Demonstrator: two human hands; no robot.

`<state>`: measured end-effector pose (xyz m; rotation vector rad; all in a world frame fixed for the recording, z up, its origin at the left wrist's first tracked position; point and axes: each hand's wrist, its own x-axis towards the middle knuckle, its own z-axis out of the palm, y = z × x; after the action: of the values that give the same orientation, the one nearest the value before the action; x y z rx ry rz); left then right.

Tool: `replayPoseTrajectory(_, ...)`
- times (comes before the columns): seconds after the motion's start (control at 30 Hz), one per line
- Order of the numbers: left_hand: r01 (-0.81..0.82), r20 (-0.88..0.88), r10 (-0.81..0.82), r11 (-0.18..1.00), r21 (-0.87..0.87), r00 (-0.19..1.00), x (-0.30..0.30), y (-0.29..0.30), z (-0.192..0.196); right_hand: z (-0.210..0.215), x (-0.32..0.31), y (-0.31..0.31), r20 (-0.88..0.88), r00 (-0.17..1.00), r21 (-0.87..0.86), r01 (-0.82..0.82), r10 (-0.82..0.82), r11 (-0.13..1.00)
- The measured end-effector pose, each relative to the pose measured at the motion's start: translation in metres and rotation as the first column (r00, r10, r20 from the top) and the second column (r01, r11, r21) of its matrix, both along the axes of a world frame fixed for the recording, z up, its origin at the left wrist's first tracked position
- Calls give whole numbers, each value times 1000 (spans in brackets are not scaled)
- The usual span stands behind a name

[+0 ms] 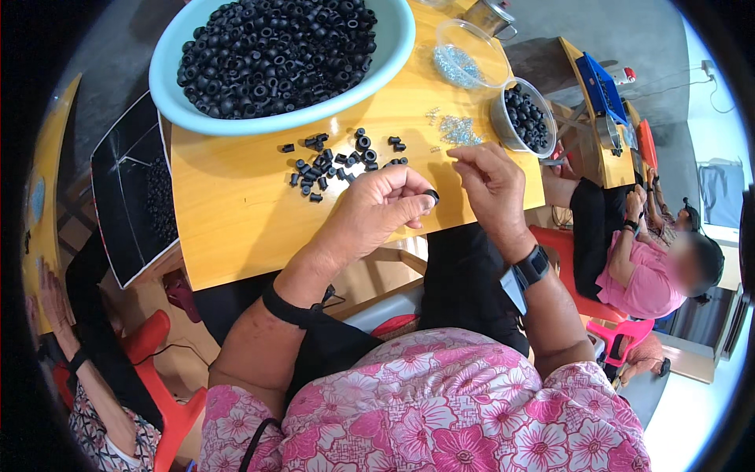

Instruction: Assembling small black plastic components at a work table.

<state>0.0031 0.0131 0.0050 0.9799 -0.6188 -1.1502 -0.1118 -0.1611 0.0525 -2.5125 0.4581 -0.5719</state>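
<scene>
My left hand (385,200) is closed over the table's near side, pinching a small black rubber part (432,197) between thumb and forefinger. Just to its right, my right hand (489,185) is raised with its fingers curled and fingertips close together; whatever they may hold is too small to make out. A loose group of black rubber parts (318,169) lies beyond my left hand. Past my right fingertips is a scatter of tiny silvery pieces (458,130), resembling small springs. The two hands are apart.
A light-blue basin (161,86) heaped with black parts stands at the table's (228,236) far left. At the far right are a clear tub (503,130) of black parts, a clear bowl (491,55) with silvery pieces and a metal cup (489,16). Other people sit at both sides.
</scene>
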Motion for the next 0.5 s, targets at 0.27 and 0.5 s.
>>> replayPoseTrajectory(0.27,-14,-6,14,1000,22,1000,1,-1,3,-17,20,-12,-90,996,-240,-41,20,970)
replayPoseTrajectory(0.5,-46,29,46,999,4,998,2,-2,-2,-19,22,-9,-127,992,-301,-41,3,953)
